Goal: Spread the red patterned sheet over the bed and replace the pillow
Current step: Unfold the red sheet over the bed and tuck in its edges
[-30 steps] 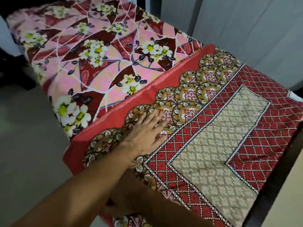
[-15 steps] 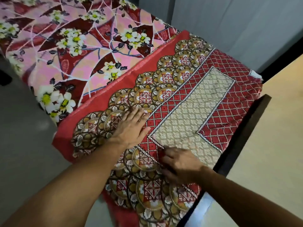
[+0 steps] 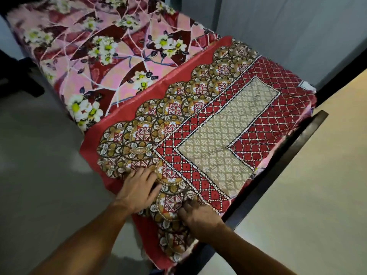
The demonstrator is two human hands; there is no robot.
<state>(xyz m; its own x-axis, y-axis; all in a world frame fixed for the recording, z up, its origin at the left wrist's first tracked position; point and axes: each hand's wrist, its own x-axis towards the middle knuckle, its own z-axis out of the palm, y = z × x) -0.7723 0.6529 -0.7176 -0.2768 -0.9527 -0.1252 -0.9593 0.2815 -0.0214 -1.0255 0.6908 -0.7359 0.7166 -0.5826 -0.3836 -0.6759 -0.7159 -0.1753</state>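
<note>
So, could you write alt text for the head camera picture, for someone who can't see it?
A person's left hand lies flat on a red patterned sheet while the right hand curls its fingers into the cloth. Farther off, a pink floral sheet shows uncovered.

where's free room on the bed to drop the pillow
The beige panel of the red patterned sheet, ringed by red lattice, is free; so is the pink floral cover beyond its plain red edge. Crowded: the near corner, under the left hand and right hand.

no readable text, labels or signs
</note>
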